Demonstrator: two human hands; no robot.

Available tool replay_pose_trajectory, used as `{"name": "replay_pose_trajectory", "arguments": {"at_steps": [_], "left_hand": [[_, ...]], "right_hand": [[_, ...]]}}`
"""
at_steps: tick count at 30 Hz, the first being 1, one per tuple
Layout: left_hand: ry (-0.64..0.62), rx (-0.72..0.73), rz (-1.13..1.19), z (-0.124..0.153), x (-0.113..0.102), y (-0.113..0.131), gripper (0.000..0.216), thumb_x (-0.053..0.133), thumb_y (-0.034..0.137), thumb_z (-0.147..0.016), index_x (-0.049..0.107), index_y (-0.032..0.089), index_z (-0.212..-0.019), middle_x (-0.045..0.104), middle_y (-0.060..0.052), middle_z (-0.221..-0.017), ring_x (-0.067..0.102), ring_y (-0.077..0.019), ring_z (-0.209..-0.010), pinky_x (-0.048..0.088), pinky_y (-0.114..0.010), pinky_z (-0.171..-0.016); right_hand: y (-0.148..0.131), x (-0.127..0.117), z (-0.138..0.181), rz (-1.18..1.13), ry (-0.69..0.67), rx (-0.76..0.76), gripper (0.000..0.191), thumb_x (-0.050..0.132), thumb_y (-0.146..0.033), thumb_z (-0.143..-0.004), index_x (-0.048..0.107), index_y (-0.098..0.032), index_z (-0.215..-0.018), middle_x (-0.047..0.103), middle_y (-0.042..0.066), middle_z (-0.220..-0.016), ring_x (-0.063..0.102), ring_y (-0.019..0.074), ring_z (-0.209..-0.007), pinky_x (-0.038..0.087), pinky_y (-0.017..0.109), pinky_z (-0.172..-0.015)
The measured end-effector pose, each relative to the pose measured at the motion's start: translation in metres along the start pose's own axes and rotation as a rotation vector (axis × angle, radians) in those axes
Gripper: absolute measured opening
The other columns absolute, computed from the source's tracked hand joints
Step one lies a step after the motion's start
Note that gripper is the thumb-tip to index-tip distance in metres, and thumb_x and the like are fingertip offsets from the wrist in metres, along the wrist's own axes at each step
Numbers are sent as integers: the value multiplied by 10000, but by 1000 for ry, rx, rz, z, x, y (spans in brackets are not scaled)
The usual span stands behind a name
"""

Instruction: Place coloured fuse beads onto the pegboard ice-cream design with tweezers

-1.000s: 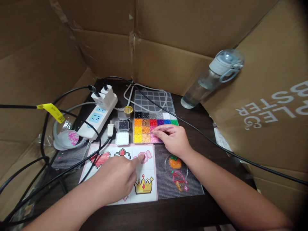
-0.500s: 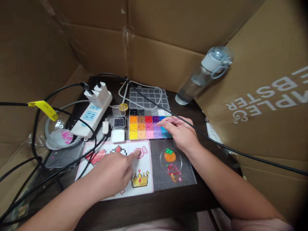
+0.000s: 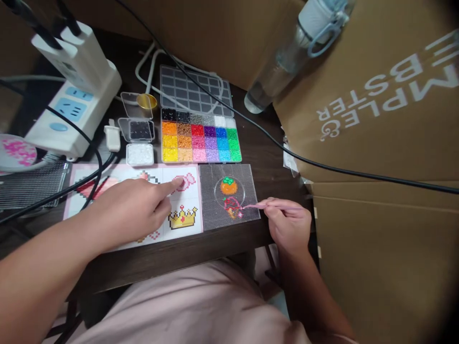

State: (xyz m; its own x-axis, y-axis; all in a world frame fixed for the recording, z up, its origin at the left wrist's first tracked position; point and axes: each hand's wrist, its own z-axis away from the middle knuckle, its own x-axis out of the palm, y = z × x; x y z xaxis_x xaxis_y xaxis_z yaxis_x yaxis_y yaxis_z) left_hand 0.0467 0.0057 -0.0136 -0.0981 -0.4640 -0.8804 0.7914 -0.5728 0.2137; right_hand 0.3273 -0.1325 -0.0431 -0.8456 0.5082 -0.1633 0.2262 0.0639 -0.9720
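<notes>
My right hand (image 3: 289, 224) grips pink tweezers (image 3: 265, 206) closed in its fingers. Their tip is at a red, pink and brown bead figure on the clear pegboard (image 3: 215, 215); whether a bead is between the tips is too small to tell. Above that figure sits an orange bead fruit (image 3: 228, 185) with green leaves. My left hand (image 3: 132, 210) lies on the pattern sheet (image 3: 190, 196), holding nothing, index finger stretched onto the pink candy drawing (image 3: 188, 180), other fingers curled. A crown drawing (image 3: 182, 218) shows below it; the hand covers part of the sheet.
Behind the boards stands a sorted bead box (image 3: 201, 136) with its lid folded back. Small bead cases (image 3: 139, 155), a white power strip (image 3: 75, 110) and a bead dish (image 3: 17, 150) are at left. A black cable (image 3: 265, 136) crosses above; a water bottle (image 3: 276, 67) stands back right.
My right hand has moved from above the bead box down toward me to the pegboard's right side, tweezers still held. The view has tilted down; my left finger stays on the candy drawing.
</notes>
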Motion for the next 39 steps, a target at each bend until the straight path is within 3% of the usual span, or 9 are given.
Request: {"name": "replay_pose_trajectory", "arguments": {"at_steps": [5, 10, 19, 39], "left_hand": [[18, -9, -52, 1, -2, 2, 530, 327, 343, -915, 480, 348, -1423, 682, -86, -755, 609, -271, -668, 436, -357, -639], [-14, -12, -108, 2, -3, 3, 536, 324, 348, -917, 456, 350, -1436, 679, -76, -752, 610, -255, -677, 422, -332, -624], [-1, 1, -137, 1, -3, 5, 529, 312, 318, -926, 453, 360, -1434, 657, -64, -712, 607, -250, -648, 399, -321, -597], [-7, -19, -78, 0, -2, 3, 538, 334, 352, -907, 452, 381, -1431, 653, -66, -706, 599, -259, -656, 447, -356, -653]], "right_hand": [[6, 3, 8, -14, -98, -135, 101, 719, -175, -781, 758, -264, -753, 774, 18, -735, 715, 191, -657, 564, 347, -665], [6, 7, 7, 143, -79, -82, 97, 705, -270, -789, 746, -241, -705, 770, 50, -718, 719, 221, -655, 580, 391, -675], [4, 7, 7, 214, -132, -90, 85, 701, -254, -791, 758, -250, -728, 776, 50, -736, 711, 216, -657, 581, 398, -692], [5, 7, 5, 213, -193, -113, 79, 697, -216, -785, 763, -246, -754, 779, 49, -750, 715, 214, -659, 578, 382, -664]]}}
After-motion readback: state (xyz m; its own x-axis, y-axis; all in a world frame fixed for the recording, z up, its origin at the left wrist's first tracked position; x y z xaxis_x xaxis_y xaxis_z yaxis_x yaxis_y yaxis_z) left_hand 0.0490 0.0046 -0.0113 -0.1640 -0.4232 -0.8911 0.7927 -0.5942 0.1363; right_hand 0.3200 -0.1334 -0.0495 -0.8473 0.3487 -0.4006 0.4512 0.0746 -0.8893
